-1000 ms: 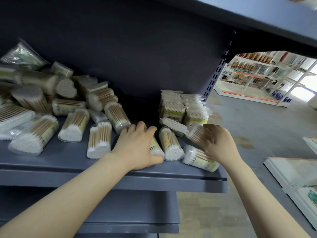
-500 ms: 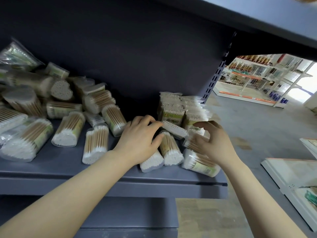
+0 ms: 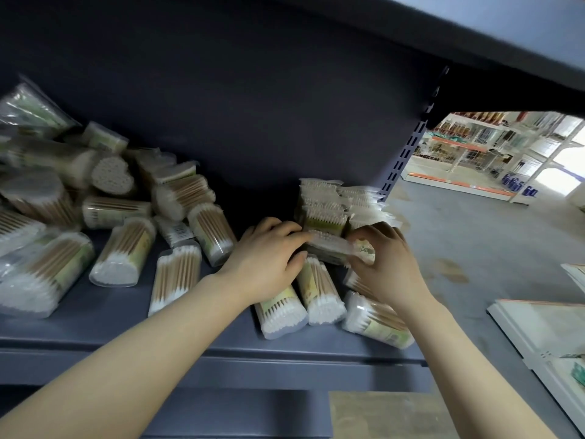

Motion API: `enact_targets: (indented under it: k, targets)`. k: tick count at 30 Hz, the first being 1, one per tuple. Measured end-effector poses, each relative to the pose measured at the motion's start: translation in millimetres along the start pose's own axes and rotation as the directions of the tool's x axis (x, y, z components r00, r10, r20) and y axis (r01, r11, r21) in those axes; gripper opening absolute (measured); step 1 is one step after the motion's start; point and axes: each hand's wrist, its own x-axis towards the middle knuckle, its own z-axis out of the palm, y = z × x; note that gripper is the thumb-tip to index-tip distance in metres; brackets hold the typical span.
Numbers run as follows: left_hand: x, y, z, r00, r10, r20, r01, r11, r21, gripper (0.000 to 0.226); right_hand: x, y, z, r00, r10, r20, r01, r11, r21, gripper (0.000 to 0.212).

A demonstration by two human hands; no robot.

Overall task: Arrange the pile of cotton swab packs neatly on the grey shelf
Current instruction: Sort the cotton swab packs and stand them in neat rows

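Observation:
A loose pile of cotton swab packs (image 3: 120,223) covers the left half of the grey shelf (image 3: 196,340). At the right end, flat packs stand in a tidy stack (image 3: 329,210) against the back panel. Three round packs (image 3: 319,296) lie side by side in front of the stack. My left hand (image 3: 269,261) and my right hand (image 3: 386,267) together hold a flat pack (image 3: 332,245) by its two ends, low against the front of the stack. The right hand's fingers curl around the pack's labelled end.
A shelf board (image 3: 474,36) hangs overhead. A perforated upright (image 3: 408,153) marks the shelf's right end. Beyond it are a concrete floor (image 3: 468,248), distant store racks (image 3: 493,147) and a white fixture (image 3: 544,337) at the right. A lower shelf (image 3: 237,413) sits beneath.
Both hands moved up and back from the round packs at the shelf front to the stack. They now hold a flat pack between them at the stack's front.

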Motion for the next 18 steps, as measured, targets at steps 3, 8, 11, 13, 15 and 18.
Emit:
enact_targets:
  k: [3, 8, 11, 13, 15, 18]
  targets:
    - [9, 3, 1, 1.000, 0.008, 0.005, -0.008, 1.000, 0.006, 0.045, 11, 4, 3, 0.998, -0.013, -0.056, 0.010, 0.998, -0.060, 0.027]
    - [26, 3, 5, 1.000, -0.027, 0.000, 0.027, 0.999, 0.036, 0.046, 26, 5, 10, 0.989, -0.041, -0.140, 0.025, 0.993, -0.114, 0.017]
    - [31, 3, 8, 0.999, -0.042, -0.012, 0.043, 0.998, 0.054, 0.045, 34, 7, 14, 0.988, -0.048, -0.145, 0.032, 0.993, -0.110, 0.013]
    - [33, 2, 8, 0.998, -0.055, -0.019, 0.056, 0.997, 0.057, 0.044, 37, 7, 15, 0.987, -0.056, -0.148, 0.040, 0.993, -0.110, 0.011]
    - [36, 3, 9, 0.998, -0.066, -0.021, 0.067, 0.996, 0.055, 0.041, 39, 8, 14, 0.991, -0.040, -0.127, 0.026, 0.994, -0.109, 0.011]
    - [38, 5, 11, 0.997, -0.075, -0.018, 0.076, 0.996, 0.040, 0.042, 42, 8, 12, 0.996, -0.020, -0.086, 0.009, 0.992, -0.122, 0.013]
